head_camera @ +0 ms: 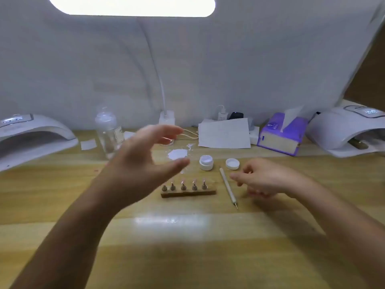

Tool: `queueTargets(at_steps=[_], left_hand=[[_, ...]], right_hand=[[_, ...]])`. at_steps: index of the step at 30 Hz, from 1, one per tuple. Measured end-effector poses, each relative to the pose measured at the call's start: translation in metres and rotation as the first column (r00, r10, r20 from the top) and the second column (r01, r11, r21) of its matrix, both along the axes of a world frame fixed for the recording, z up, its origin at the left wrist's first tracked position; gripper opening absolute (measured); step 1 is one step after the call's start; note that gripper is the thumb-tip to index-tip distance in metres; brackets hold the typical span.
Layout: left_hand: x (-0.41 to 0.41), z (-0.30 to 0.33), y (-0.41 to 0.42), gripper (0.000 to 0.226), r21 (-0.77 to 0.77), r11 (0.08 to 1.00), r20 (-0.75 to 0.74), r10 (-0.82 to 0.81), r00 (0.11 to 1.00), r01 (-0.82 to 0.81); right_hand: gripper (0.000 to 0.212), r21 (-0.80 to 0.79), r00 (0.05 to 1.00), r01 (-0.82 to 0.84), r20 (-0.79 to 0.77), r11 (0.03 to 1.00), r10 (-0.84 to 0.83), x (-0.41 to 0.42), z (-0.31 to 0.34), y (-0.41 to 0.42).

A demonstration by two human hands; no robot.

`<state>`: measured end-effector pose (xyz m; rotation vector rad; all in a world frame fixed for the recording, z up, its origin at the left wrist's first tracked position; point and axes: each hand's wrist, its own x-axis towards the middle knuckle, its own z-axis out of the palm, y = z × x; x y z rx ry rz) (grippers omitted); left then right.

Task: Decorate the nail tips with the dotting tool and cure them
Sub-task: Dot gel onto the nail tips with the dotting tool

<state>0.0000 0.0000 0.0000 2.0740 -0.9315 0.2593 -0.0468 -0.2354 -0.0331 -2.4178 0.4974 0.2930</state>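
The left hand (143,161) is up in the air over the light wooden bench (187,247). Its fingers (166,130) are spread apart and hold nothing. It looks blurry. The right hand (264,180) is low, near the bench, with its fingers loosely bent and nothing in them.

The thin white dotting tool with a metal point (228,187) lies flat on the bench, just beside the right hand and not touching it. To its left stands a small wooden block with five metal pegs (188,189). Little pink nail tips (194,181) sit on top of the pegs.

Behind the block is a small open white jar (206,162), and its round white lid (232,164) lies near it. A splash of white paint (178,153) is on the bench behind the left hand.

A white nail lamp (31,136) sits at the far left, and another white nail lamp (348,130) at the far right. A purple tissue box (281,136), a clear bottle (107,132) and a white sheet of paper (224,134) stand along the back.
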Motion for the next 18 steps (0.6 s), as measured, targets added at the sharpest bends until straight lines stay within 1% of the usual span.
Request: queueTargets(at_steps=[1,2,4,6,8,9,10,11,12,13,14,15,16,17,18], left_hand=[[0.007,0.0,-0.009,0.049,0.083,0.996,-0.061,-0.027,0.998,0.032],[0.013,-0.002,-0.018,0.052,0.195,0.978,-0.115,-0.047,0.992,0.069],[0.025,-0.013,-0.033,0.056,0.409,0.905,-0.14,-0.064,0.988,0.117],[0.033,-0.026,-0.04,0.057,0.512,0.846,-0.161,-0.075,0.984,0.148],[0.041,-0.04,-0.041,0.052,0.57,0.809,-0.152,-0.066,0.986,0.142],[0.042,-0.046,-0.04,0.048,0.59,0.798,-0.127,-0.06,0.99,0.124],[0.043,-0.05,-0.039,0.044,0.6,0.793,-0.1,-0.054,0.994,0.104],[0.045,-0.053,-0.038,0.04,0.591,0.801,-0.09,-0.059,0.994,0.1],[0.046,-0.055,-0.037,0.035,0.575,0.81,-0.095,-0.072,0.993,0.113],[0.048,-0.055,-0.036,0.03,0.561,0.817,-0.108,-0.086,0.99,0.132],[0.049,-0.055,-0.036,0.026,0.56,0.815,-0.116,-0.104,0.988,0.151],[0.051,-0.055,-0.037,0.023,0.566,0.807,-0.122,-0.118,0.986,0.166],[0.053,-0.056,-0.037,0.021,0.571,0.802,-0.12,-0.131,0.984,0.176],[0.054,-0.056,-0.038,0.022,0.569,0.802,-0.123,-0.137,0.983,0.183],[0.056,-0.057,-0.04,0.022,0.566,0.803,-0.121,-0.141,0.983,0.185]], right_hand=[[0.04,-0.039,1.0,-0.005,-0.018,0.999,0.004,0.003,-0.002,0.005],[0.044,-0.111,1.0,-0.008,-0.017,0.994,0.006,0.006,-0.004,0.008],[0.048,-0.265,0.998,-0.054,-0.026,0.963,0.049,0.012,-0.015,0.017],[0.046,-0.313,0.998,-0.051,0.014,0.948,0.058,0.018,-0.022,0.021],[0.04,-0.298,0.997,-0.062,0.026,0.953,0.073,0.02,-0.022,0.019],[0.037,-0.246,0.997,-0.059,0.024,0.967,0.067,0.02,-0.02,0.017],[0.035,-0.153,0.999,-0.047,0.017,0.987,0.05,0.019,-0.018,0.014],[0.033,-0.003,1.0,-0.026,0.016,1.0,0.026,0.018,-0.017,0.01],[0.032,0.193,1.0,0.003,0.023,0.981,-0.008,0.017,-0.015,0.006],[0.03,0.389,0.998,0.031,0.03,0.921,-0.047,0.016,-0.014,0.002],[0.027,0.548,0.994,0.051,0.05,0.835,-0.094,0.016,-0.013,-0.001],[0.024,0.663,0.986,0.063,0.076,0.746,-0.15,0.016,-0.012,-0.004],[0.022,0.735,0.972,0.062,0.109,0.675,-0.208,0.017,-0.011,-0.005],[0.021,0.78,0.95,0.051,0.154,0.624,-0.27,0.02,-0.011,-0.004],[0.02,0.805,0.919,0.033,0.209,0.592,-0.334,0.024,-0.011,-0.003]])
